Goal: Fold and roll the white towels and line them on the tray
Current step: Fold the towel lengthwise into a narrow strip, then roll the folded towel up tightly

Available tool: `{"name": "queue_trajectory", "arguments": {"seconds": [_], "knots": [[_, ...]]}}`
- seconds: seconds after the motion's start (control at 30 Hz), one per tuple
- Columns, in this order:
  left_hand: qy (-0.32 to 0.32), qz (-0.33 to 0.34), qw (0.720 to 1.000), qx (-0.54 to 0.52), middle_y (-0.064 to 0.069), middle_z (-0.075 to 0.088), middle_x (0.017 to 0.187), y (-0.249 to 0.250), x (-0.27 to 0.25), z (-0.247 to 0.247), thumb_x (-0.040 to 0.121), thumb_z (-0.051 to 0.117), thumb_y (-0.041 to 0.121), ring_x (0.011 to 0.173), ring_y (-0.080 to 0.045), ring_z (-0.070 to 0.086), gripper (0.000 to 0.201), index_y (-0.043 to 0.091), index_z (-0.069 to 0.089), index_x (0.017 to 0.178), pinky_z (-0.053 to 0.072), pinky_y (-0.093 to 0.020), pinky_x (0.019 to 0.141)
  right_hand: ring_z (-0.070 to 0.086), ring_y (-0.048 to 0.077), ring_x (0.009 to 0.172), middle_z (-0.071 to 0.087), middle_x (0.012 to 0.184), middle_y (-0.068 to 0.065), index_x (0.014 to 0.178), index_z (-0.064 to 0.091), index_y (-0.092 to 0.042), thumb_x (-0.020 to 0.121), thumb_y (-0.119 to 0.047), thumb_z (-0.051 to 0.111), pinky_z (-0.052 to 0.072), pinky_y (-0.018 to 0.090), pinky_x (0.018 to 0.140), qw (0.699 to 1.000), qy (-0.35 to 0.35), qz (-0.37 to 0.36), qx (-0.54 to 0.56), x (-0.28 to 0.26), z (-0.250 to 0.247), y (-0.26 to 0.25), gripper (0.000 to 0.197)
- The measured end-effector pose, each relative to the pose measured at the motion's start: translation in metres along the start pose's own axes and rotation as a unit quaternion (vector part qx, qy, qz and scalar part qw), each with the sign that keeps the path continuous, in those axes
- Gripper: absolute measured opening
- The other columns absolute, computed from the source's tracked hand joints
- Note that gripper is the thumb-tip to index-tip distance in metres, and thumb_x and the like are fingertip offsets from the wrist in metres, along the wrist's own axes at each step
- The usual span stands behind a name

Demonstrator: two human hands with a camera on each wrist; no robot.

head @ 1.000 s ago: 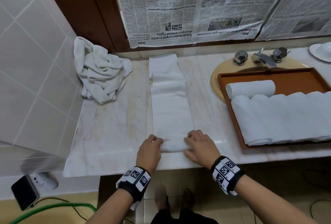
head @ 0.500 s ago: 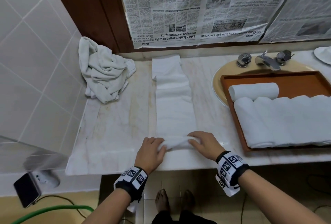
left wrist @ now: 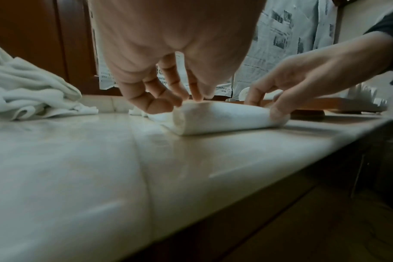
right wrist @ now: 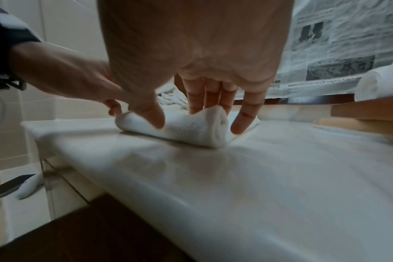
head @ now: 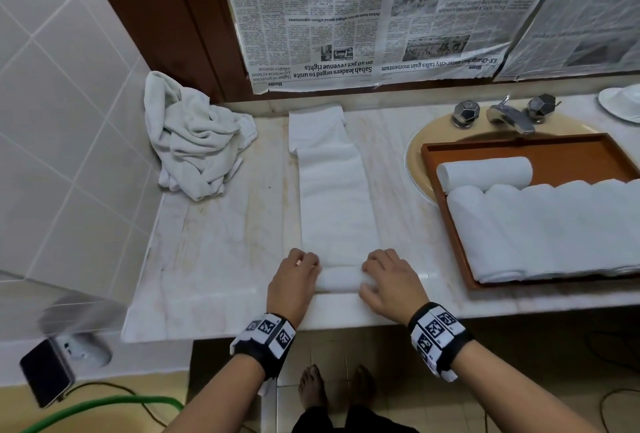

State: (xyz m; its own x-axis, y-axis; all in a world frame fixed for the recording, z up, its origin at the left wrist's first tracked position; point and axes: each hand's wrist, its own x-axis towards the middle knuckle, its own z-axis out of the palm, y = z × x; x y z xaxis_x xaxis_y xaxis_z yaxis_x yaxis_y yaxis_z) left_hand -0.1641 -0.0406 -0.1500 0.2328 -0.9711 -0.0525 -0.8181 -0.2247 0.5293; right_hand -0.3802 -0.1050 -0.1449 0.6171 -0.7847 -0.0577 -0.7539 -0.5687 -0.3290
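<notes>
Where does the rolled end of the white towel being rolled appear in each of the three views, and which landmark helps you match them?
Head: rolled end low centre, at the counter's near edge, between the left hand and right hand.
Left wrist: centre right, under both hands' fingertips.
Right wrist: centre, under the fingers.
Shared landmark: the newspaper on the wall behind.

head view high above the counter looking down, wrist views low and close, all sharing the towel roll

towel strip lies on the counter between towel heap left and tray right.
</notes>
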Motion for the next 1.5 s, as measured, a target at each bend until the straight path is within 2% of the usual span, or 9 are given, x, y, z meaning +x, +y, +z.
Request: {"name": "queue_trajectory", "arguments": {"seconds": [0.2, 0.5, 0.7, 0.8, 0.93, 1.07, 1.23, 1.4, 1.5], "knots": [[-0.03, 0.105, 0.99, 0.09, 0.008, 0.059, 0.116, 0.0, -0.013, 0.012, 0.084, 0.051, 0.061, 0.101, -0.023, 0.053, 0.048, 0.029, 0.061, 0.117, 0.054, -0.035, 0.064, 0.056, 0.026, 0.1, 0.059, 0.109, 0.004, 0.108, 0.065, -0.011, 0.078, -0.023, 0.066, 0.047, 0.037, 0.079, 0.998, -0.054, 0.012, 0.012, 0.007, -0.005, 0.002, 0.032], [-0.08, 0.032, 0.996, 0.0, 0.003, 0.061, 0.118, -0.005, -0.008, 0.003, 0.096, 0.052, 0.055, 0.11, -0.02, 0.047, 0.051, 0.029, 0.051, 0.14, 0.039, -0.028, 0.094, 0.053, 0.024, 0.119, 0.06, 0.129, 0.006, 0.132, 0.056, -0.012, 0.099, -0.034, 0.05, 0.037, 0.029, 0.1, 0.974, -0.153, 0.081, 0.149, 0.024, -0.023, 0.014, 0.04], [-0.105, 0.015, 0.994, 0.002, -0.002, 0.047, 0.121, -0.003, 0.001, 0.0, 0.096, 0.055, 0.048, 0.107, -0.021, 0.044, 0.042, 0.021, 0.064, 0.127, 0.039, -0.032, 0.098, 0.055, 0.023, 0.085, 0.058, 0.091, 0.002, 0.113, 0.049, -0.023, 0.097, -0.039, 0.053, 0.043, 0.033, 0.077, 0.969, -0.119, 0.107, 0.187, 0.02, -0.02, 0.014, 0.022], [-0.14, -0.025, 0.989, 0.023, -0.001, 0.055, 0.113, 0.0, 0.004, -0.006, 0.096, 0.047, 0.058, 0.106, -0.02, 0.051, 0.047, 0.021, 0.064, 0.118, 0.044, -0.034, 0.091, 0.056, 0.024, 0.086, 0.05, 0.103, 0.0, 0.112, 0.051, -0.027, 0.098, -0.041, 0.05, 0.046, 0.035, 0.081, 0.98, -0.088, 0.102, 0.147, 0.018, -0.015, 0.012, 0.02], [-0.158, -0.069, 0.984, 0.037, 0.0, 0.056, 0.089, 0.002, 0.008, -0.012, 0.093, 0.042, 0.068, 0.089, -0.02, 0.055, 0.056, 0.016, 0.061, 0.089, 0.042, -0.033, 0.075, 0.055, 0.028, 0.074, 0.045, 0.107, 0.002, 0.109, 0.052, -0.02, 0.102, -0.036, 0.04, 0.048, 0.036, 0.064, 0.996, -0.047, 0.074, 0.012, 0.017, -0.005, 0.005, 0.022], [-0.145, -0.109, 0.983, -0.011, 0.001, 0.052, 0.069, 0.0, 0.008, -0.008, 0.093, 0.044, 0.068, 0.071, -0.018, 0.052, 0.058, 0.017, 0.044, 0.066, 0.036, -0.032, 0.063, 0.055, 0.027, 0.098, 0.055, 0.112, 0.006, 0.108, 0.063, -0.012, 0.091, -0.044, 0.036, 0.052, 0.039, 0.071, 1.0, -0.018, -0.012, 0.018, 0.011, -0.005, 0.005, 0.045], [-0.119, -0.138, 0.983, -0.019, 0.001, 0.06, 0.098, -0.005, 0.004, -0.003, 0.097, 0.04, 0.062, 0.093, -0.02, 0.056, 0.048, 0.018, 0.057, 0.104, 0.045, -0.034, 0.078, 0.057, 0.023, 0.099, 0.058, 0.114, 0.004, 0.12, 0.062, -0.016, 0.082, -0.041, 0.051, 0.056, 0.035, 0.073, 0.995, -0.048, -0.071, 0.06, 0.001, 0.0, 0.01, 0.047], [-0.053, 0.055, 0.996, 0.042, 0.007, 0.047, 0.129, -0.003, -0.002, 0.003, 0.091, 0.034, 0.068, 0.115, -0.018, 0.044, 0.056, 0.03, 0.055, 0.127, 0.047, -0.037, 0.085, 0.044, 0.019, 0.114, 0.051, 0.121, 0.002, 0.124, 0.063, -0.011, 0.091, -0.035, 0.053, 0.042, 0.032, 0.096, 0.989, -0.083, -0.001, 0.118, 0.017, -0.006, 0.008, 0.042], [-0.057, 0.082, 0.994, 0.037, 0.008, 0.051, 0.125, -0.012, -0.007, 0.012, 0.087, 0.036, 0.075, 0.113, -0.017, 0.045, 0.064, 0.03, 0.058, 0.128, 0.046, -0.034, 0.087, 0.042, 0.016, 0.107, 0.047, 0.113, 0.0, 0.11, 0.067, -0.008, 0.095, -0.031, 0.053, 0.034, 0.023, 0.089, 0.98, -0.103, 0.044, 0.166, 0.029, -0.01, 0.006, 0.031]]}}
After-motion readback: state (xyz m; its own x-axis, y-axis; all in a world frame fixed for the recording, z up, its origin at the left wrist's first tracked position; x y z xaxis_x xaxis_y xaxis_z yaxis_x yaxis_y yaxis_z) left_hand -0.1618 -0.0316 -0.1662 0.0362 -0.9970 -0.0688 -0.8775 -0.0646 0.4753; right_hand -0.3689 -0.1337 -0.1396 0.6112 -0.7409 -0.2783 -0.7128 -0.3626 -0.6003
